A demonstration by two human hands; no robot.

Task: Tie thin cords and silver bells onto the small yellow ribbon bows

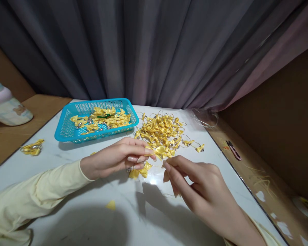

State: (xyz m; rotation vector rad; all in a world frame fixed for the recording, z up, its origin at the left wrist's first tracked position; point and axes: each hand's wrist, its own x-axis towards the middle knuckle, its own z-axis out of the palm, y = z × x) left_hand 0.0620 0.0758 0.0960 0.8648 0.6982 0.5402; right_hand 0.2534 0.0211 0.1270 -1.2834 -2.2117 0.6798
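Observation:
My left hand (118, 158) pinches a yellow ribbon bow (160, 150) between thumb and fingers, and more bows with a small bell (138, 171) hang under its fingers. My right hand (195, 184) is closed in a pinch just right of that bow, on a thin thread or wire too fine to make out. Both hands hover over a white marble-look table (92, 205). Just behind them lies a pile of yellow bows with bells and wire rings (164, 131).
A blue plastic basket (66, 128) holding more yellow bows stands at the back left. A small bunch of bows (32, 147) lies at the left edge. A scrap of yellow ribbon (111, 205) lies near me. A pink tool (233, 150) lies on the brown surface at right. Grey curtain behind.

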